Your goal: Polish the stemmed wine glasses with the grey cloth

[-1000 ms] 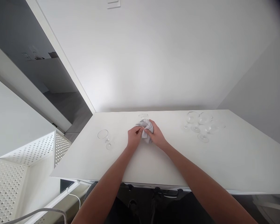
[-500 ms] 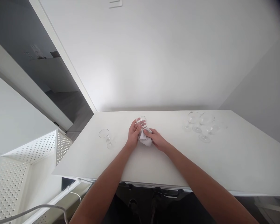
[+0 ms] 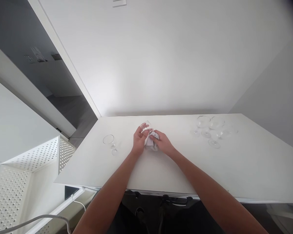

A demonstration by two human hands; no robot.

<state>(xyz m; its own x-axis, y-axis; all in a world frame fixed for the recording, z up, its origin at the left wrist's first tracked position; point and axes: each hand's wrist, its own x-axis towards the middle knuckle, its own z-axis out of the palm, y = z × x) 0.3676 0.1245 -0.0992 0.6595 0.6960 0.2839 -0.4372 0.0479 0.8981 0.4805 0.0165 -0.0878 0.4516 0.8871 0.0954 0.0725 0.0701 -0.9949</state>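
Note:
Over the middle of the white table, my left hand (image 3: 139,139) is wrapped round the bowl of a clear wine glass (image 3: 146,125), its fingers showing through the glass. The glass leans a little to the left, and its stem and foot are hidden by the cloth and hands. My right hand (image 3: 162,142) grips a white cloth (image 3: 150,142) bunched against the lower part of the glass. To the left stands another stemmed glass (image 3: 108,140), apart from both hands.
Several stemmed glasses (image 3: 213,125) stand close together at the back right of the white table (image 3: 171,175). A wall rises behind the table. A perforated white shelf unit (image 3: 39,159) and a cable (image 3: 39,218) are at the lower left.
The wine glass has tilted slightly further left in my left hand. My right hand has shifted a little upward with the cloth, which has changed its folds.

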